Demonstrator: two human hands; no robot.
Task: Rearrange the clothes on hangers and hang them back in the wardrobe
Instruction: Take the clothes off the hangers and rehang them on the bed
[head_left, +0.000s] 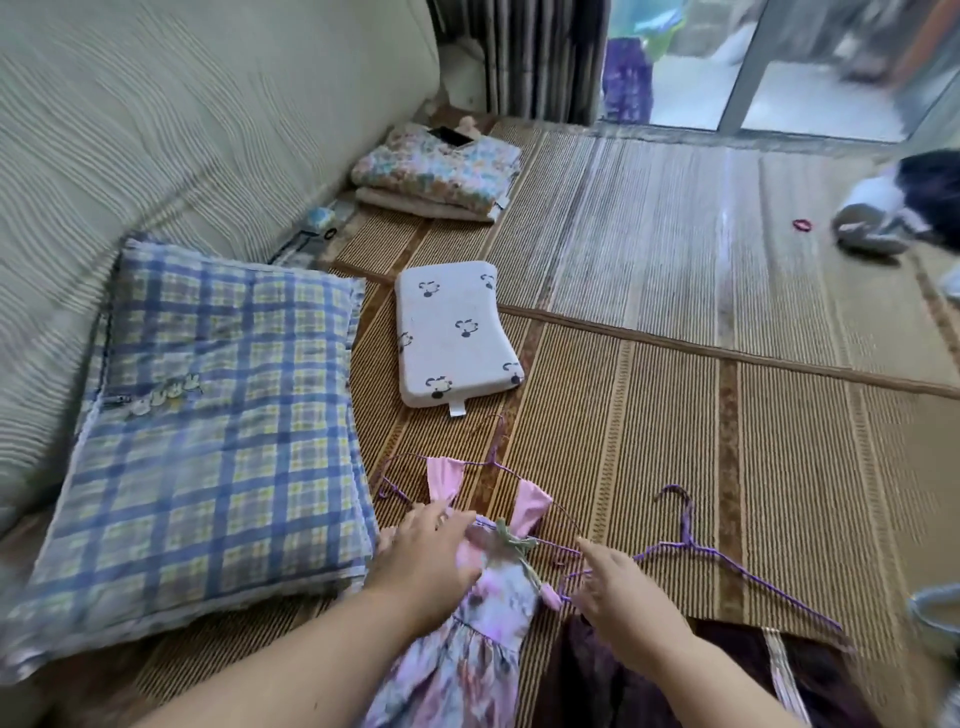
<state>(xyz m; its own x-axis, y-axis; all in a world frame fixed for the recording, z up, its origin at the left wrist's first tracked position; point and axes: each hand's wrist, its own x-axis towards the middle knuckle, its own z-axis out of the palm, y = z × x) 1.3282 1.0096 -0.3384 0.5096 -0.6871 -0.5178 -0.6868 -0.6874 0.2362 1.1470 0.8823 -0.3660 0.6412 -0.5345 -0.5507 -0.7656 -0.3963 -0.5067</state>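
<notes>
A pink and lilac floral dress (488, 639) lies on the woven mat (675, 415) at the bottom centre. A thin purple wire hanger (441, 460) is threaded through its pink shoulder straps. My left hand (426, 556) rests on the dress's top with its fingers straight. A second purple hanger (691, 540) lies empty on the mat to the right. My right hand (623, 587) covers its left end, fingers curled down round the wire. A dark purple garment (623, 680) lies under my right forearm.
A blue plaid pillow (208, 415) lies at left against a cream padded back (182, 130). Beyond the dress lie a small white pillow (452, 332) and folded floral bedding (441, 166). Loose clothes (893, 213) and a pink hair tie (802, 224) lie far right.
</notes>
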